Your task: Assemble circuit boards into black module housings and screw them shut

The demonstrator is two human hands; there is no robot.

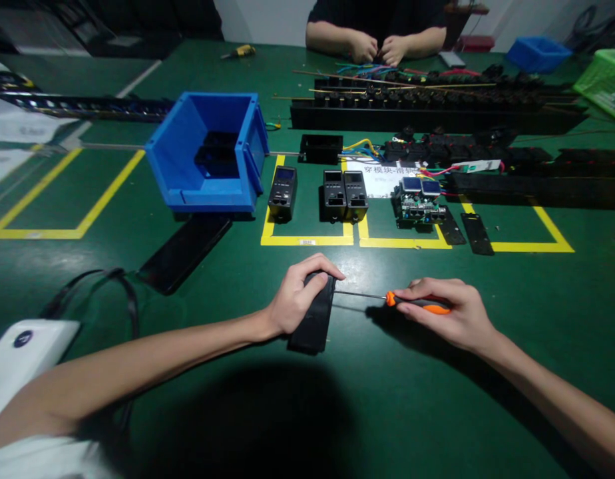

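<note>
My left hand (298,296) grips a black plastic module housing (315,326) against the green table. In my right hand (450,313) is a screwdriver (422,305) with an orange and black handle. Its thin shaft points left, and the tip meets the right edge of the housing near my left fingertips; the exact contact spot is too small to make out. Beyond my hands stand a black module with a display (282,193) and two black module cases (343,194) side by side. Small circuit boards with displays (420,199) sit to their right, near black cover plates (477,233).
A blue bin (202,199) holding black parts stands at the left, behind a black phone (185,253). A white device (28,359) with cables lies near my left arm. Long black rails (427,118) with wires run across the back. Opposite, a co-worker's hands (380,50) handle wires.
</note>
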